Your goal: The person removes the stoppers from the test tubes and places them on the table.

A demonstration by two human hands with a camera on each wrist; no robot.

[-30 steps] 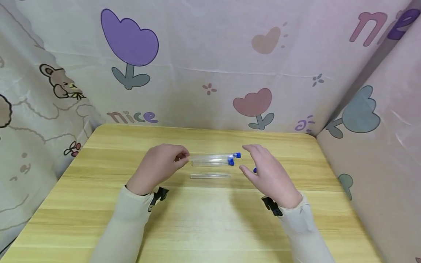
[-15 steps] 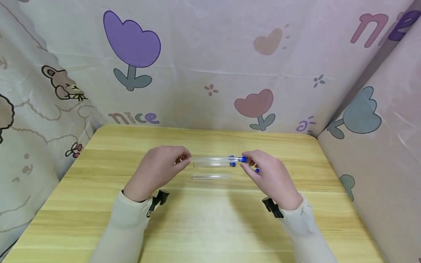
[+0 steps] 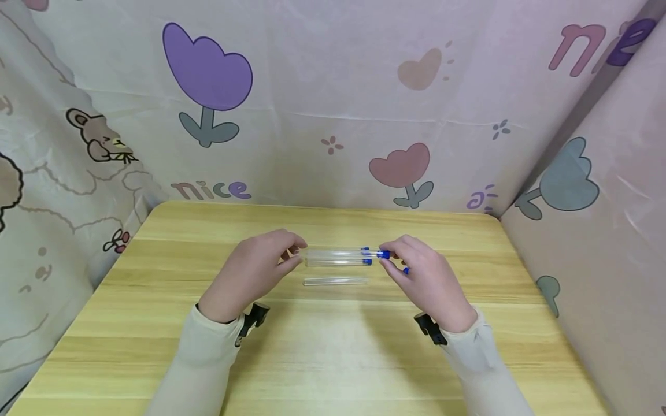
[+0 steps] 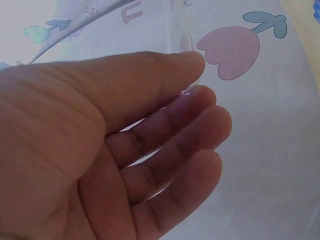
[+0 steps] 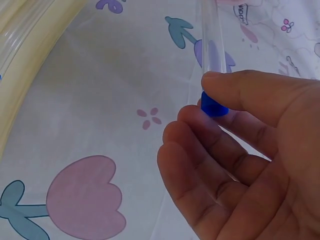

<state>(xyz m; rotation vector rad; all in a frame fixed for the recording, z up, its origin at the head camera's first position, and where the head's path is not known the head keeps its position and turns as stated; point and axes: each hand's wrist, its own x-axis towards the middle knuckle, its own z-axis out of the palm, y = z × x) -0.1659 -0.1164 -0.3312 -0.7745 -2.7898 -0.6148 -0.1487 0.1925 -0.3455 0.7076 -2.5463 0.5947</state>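
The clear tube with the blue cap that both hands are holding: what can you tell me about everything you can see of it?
The clear tube is a slim, see-through cylinder, plastic or glass by its look, closed at one end by a small blue cap. It is held level above the wooden table. The left hand pinches its plain end, and the right hand pinches the capped end between thumb and fingers. It looks empty. More tubes lie on the table just beneath and near it.

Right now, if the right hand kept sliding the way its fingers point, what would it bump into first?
Probably the left hand. The right hand pinches the blue cap of a clear tube, fingers pointing left along it, and the left hand holds the tube's other end. Depth is hard to judge.
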